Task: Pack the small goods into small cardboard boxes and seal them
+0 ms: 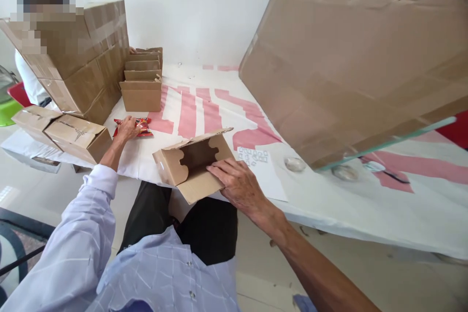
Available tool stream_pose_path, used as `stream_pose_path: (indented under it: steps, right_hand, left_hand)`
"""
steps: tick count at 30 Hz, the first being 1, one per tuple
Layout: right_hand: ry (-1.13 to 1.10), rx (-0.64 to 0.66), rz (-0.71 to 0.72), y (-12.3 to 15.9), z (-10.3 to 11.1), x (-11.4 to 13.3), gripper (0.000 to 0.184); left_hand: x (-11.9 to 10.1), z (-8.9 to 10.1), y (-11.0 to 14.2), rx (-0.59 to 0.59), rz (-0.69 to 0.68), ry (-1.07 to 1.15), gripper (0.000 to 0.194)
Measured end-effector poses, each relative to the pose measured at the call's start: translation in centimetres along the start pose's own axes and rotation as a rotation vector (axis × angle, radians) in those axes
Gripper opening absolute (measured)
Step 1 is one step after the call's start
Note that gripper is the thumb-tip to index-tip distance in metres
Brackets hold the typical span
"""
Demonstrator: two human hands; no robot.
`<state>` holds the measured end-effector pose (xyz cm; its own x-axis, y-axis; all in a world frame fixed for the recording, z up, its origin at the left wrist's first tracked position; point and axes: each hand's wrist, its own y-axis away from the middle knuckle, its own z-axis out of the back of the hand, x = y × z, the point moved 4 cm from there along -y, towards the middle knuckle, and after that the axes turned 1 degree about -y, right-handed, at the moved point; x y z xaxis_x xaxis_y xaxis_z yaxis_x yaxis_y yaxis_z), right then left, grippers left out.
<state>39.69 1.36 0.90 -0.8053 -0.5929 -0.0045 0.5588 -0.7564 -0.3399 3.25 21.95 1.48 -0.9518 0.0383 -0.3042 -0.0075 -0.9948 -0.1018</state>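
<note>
My left hand is stretched out to the left, its fingers closed on a shiny red packet that lies on the table. Printing on the packet is too small to read. An open cardboard box rests at the table's front edge, its hollow facing up and towards me, with flaps folded outward. My right hand grips the box's right end, thumb side near the opening. The inside looks dark, and I see nothing in it.
Open cartons in a row stand behind the packet. Stacked taped cartons and two closed boxes are at left, with a person behind. A large cardboard panel leans at right. A printed sheet lies beside a clear round object.
</note>
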Motion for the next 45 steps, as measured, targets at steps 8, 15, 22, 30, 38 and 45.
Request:
stream_pose_path:
  steps: [8,15,22,30,38,45]
  right_hand:
    - [0.015,-0.082,0.05,0.0,-0.5,-0.3,0.049]
    - [0.041,-0.163,-0.003,-2.0,-0.9,-0.2,0.041]
    - [0.039,-0.284,-0.128,-7.4,1.3,-1.0,0.044]
    - [-0.046,-0.177,-0.136,-22.1,-1.7,-1.1,0.034]
    - [-0.105,0.016,-0.087,-33.2,-6.8,5.6,0.041]
    - [-0.075,-0.103,-0.344,-31.1,-2.9,-1.2,0.026]
  left_hand:
    - [0.4,-2.2,3.1,0.02,0.033,-0.155,0.035]
    - [0.9,-3.2,8.8,-0.094,-0.107,-0.14,0.037]
    - [1.9,-4.5,11.0,-0.237,-0.16,-0.02,0.032]
    - [2.6,-6.4,12.8,-0.348,-0.197,0.04,0.03]
    - [2.9,-7.5,13.6,-0.41,-0.206,0.05,0.028]
    - [2.9,-8.4,14.5,-0.427,-0.204,0.098,0.029]
